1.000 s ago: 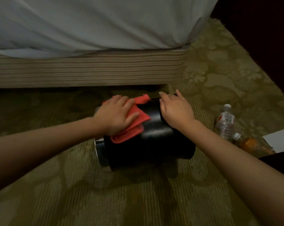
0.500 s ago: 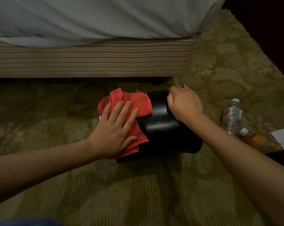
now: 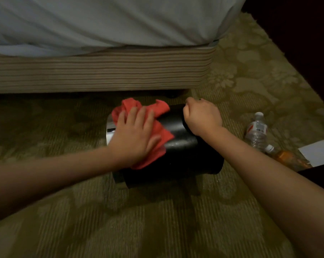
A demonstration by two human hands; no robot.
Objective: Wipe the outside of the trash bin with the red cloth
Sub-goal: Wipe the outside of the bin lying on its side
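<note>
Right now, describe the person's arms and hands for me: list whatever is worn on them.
Nothing is worn that the head view shows. The left hand and right hand are bare, with no gloves. No watch, bracelet or ring shows, though the light is dim. The left forearm and right forearm are uncovered right to the frame edge, with no sleeves in sight.

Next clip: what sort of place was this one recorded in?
Likely a bedroom, perhaps in a hotel. A bed with white sheets sits on a striped base, the carpet is patterned, and a small black bin lies on its side near a bottle.
</note>
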